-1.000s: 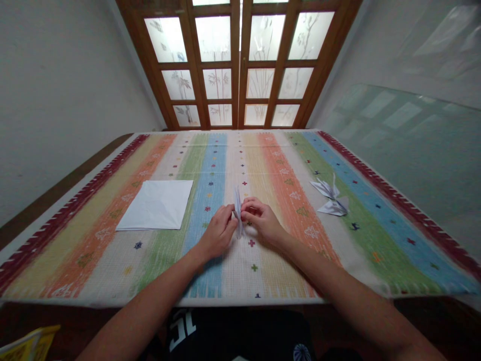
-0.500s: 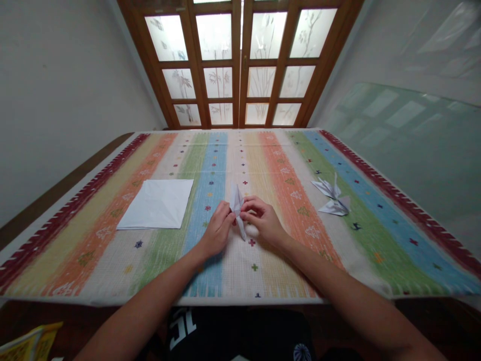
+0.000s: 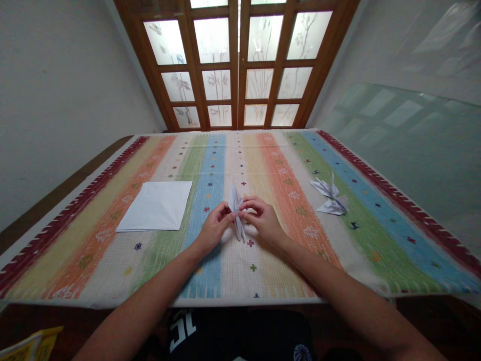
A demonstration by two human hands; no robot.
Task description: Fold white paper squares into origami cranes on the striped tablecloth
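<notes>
Both of my hands hold a narrow folded white paper piece (image 3: pixel 236 213) near the middle of the striped tablecloth. It stands on edge and comes to points at top and bottom. My left hand (image 3: pixel 215 228) pinches it from the left, and my right hand (image 3: pixel 263 218) pinches it from the right. My fingers hide its middle. To the right lies a folded paper crane (image 3: pixel 330 198), well away from both hands. A flat, creased white paper square (image 3: pixel 156 205) lies to the left of my left hand.
A multicoloured striped tablecloth (image 3: pixel 285 265) covers the table. A wooden door with frosted glass panes (image 3: pixel 240 65) stands beyond it, and a glass panel (image 3: pixel 398 150) leans at the right. A yellow packet (image 3: pixel 30 346) sits low at the left.
My hands have drawn slightly closer together. The folded paper has turned from a tilted position to a more upright one and now stands between my fingertips.
</notes>
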